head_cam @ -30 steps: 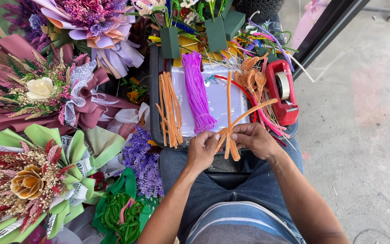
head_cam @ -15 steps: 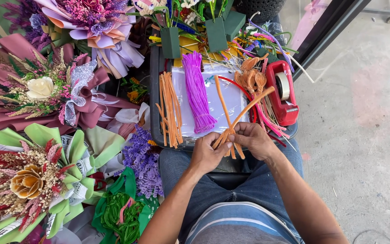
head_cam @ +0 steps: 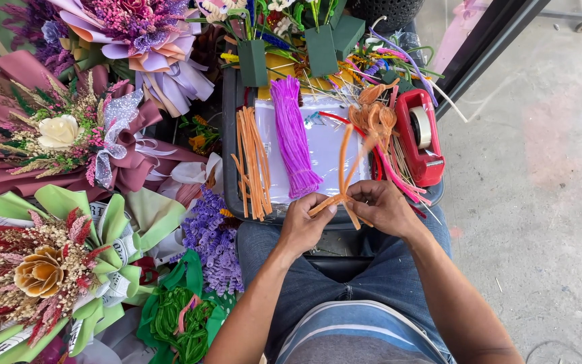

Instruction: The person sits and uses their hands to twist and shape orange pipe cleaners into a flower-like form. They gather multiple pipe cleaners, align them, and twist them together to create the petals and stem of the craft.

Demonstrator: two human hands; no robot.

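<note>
Bouquets: three wrapped bunches fill the left side; a maroon-wrapped bouquet [head_cam: 62, 145] with a cream rose, a green-wrapped bouquet [head_cam: 48, 269] with a tan paper rose below it, and a lilac-and-peach one [head_cam: 136, 40] at the top.
Tray: a dark tray [head_cam: 229, 162] rests across the person's knees, a clear plastic sheet lying in its middle.
Legs: blue jeans [head_cam: 372, 276] show below the tray's near edge.
Tape dispenser: a red tape dispenser [head_cam: 420, 138] sits at the tray's right edge.
Purple bundle: a bundle of purple pipe cleaners [head_cam: 292, 138] lies along the middle of the tray, spread at its near end.
Orange bundle: loose orange pipe cleaners [head_cam: 254, 162] lie just inside the tray's left edge.
Foam blocks: two green foam blocks [head_cam: 321, 47] stand at the tray's far edge with stems stuck in them.
Purple sprig: a lilac flower sprig [head_cam: 213, 246] lies off the tray's near left corner, above a green curled bunch [head_cam: 176, 317].
Left hand: the left hand [head_cam: 302, 226] is at the tray's near edge, fingers curled tight around the crossed ends of the orange stems.
Right hand: the right hand [head_cam: 385, 207] is just beside it, fingertips pinched on the same crossing.
Orange stems: a few orange stems [head_cam: 343, 168] rise from between the two hands over the near middle of the tray, fanning up toward orange looped petals [head_cam: 375, 118] further back.
</note>
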